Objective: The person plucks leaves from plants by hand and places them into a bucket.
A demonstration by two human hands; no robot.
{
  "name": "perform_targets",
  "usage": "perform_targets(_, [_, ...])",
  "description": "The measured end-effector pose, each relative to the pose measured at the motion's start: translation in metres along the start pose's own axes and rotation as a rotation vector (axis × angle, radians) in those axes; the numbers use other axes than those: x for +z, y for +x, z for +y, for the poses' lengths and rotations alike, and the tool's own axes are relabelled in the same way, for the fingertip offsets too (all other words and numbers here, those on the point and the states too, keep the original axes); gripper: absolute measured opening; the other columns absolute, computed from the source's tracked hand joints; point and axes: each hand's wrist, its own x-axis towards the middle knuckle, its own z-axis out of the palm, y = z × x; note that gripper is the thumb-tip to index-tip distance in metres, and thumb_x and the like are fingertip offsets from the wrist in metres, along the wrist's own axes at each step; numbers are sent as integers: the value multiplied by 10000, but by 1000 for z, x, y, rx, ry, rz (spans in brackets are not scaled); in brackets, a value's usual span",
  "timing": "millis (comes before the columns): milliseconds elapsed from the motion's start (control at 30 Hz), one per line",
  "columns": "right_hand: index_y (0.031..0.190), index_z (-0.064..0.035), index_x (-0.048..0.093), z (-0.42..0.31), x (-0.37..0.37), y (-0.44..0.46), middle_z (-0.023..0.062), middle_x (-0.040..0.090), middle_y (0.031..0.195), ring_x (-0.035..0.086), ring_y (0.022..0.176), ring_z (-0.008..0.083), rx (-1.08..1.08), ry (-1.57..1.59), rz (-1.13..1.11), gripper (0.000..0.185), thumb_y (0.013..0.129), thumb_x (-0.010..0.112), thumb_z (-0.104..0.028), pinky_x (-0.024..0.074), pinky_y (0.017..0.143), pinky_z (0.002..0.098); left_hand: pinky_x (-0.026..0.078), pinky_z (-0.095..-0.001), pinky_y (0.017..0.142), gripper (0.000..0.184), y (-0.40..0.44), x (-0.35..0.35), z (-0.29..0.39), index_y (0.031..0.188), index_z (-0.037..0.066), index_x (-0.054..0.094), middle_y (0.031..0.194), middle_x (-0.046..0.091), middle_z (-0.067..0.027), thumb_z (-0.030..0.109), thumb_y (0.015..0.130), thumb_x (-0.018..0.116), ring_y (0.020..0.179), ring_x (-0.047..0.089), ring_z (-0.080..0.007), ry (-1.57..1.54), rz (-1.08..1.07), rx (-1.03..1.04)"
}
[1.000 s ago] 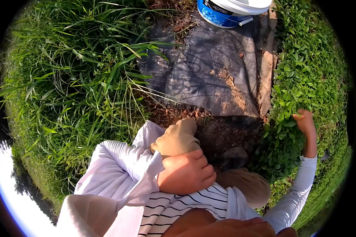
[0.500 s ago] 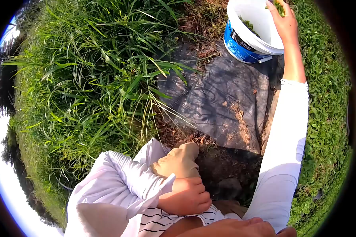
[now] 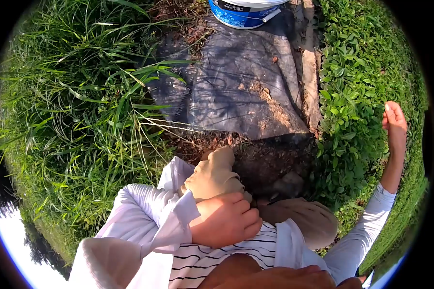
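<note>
Left hand [image 3: 224, 219] being held curled by the shirt [image 3: 197, 257], bucket [image 3: 238, 17] being borne ahead.
Rightward, the forward-running bush [image 3: 345, 120] is being overhung by the nearer right hand [image 3: 395, 120], fingers bent, any grip being hidden.

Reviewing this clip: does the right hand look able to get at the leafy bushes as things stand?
Very likely yes. The right hand is out over the leafy bushes, arm extended, and I see nothing between them. Exactly how near its fingertips are to the leaves is hard to judge.
</note>
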Motion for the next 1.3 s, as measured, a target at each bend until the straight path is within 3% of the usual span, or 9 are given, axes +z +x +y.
perform_targets(367, [958,-32,590,112,-18,-93,-16,571,793,497,628,53,135,-251,-123,108,893,569,-116,409,575,203,449,-312,690,204,26,-1,21,840,69,581,792,565,-43,271,817,599,778,575,-215,-48,-85,-170])
perform_targets(433, [940,-16,589,120,-19,-88,10,566,790,505,631,64,-42,-445,7,95,884,577,-92,419,584,218,448,-312,689,179,31,-4,20,867,57,607,788,588,-51,225,813,630,783,581,-224,-292,-44,-175])
perform_targets(467, [914,-6,586,131,-18,-84,32,553,795,517,632,87,-189,-242,119,77,868,590,-67,429,598,233,448,-312,689,170,33,-7,17,881,50,619,786,599,-56,203,811,645,786,584,-229,-413,-23,-180])
perform_targets(667, [952,-34,590,106,-25,-79,82,514,842,545,731,231,-505,-591,48,163,794,630,-26,440,652,302,459,-524,880,423,9,7,-45,896,14,568,818,569,-162,378,977,367,772,612,-315,-1605,512,-185])
perform_targets(700, [886,-33,584,102,-22,-82,118,497,847,532,777,304,-498,-595,64,138,763,646,-23,436,671,363,450,-521,892,418,11,7,-51,934,-16,583,863,586,-178,379,948,446,854,610,-322,-1683,560,-216])
perform_targets(833, [711,-11,525,113,-26,-79,118,481,792,526,765,313,-555,-683,52,182,744,691,-79,429,646,415,476,-401,856,391,6,28,-81,975,16,579,1034,616,-168,394,932,487,941,601,-266,-1207,490,-907])
perform_targets(967, [671,11,528,134,-27,-74,132,484,756,531,761,311,-549,-627,-28,253,707,736,-128,433,648,415,477,-365,830,404,-21,92,-76,925,-3,601,981,622,-135,386,929,490,917,594,-229,-1173,416,-1526])
perform_targets(1200, [671,12,531,153,-32,-72,126,499,777,511,801,312,-665,-583,-63,178,724,687,-54,433,727,413,476,-345,814,407,11,60,32,887,-8,611,933,625,-123,368,941,467,879,595,-216,-1093,259,-1370])
perform_targets(1300, [764,5,528,139,-51,-76,96,571,871,535,906,270,-878,-232,32,138,810,631,-75,436,789,355,475,-336,807,411,50,17,48,870,-11,615,912,627,-117,360,946,457,863,595,-210,-1029,232,-1224])
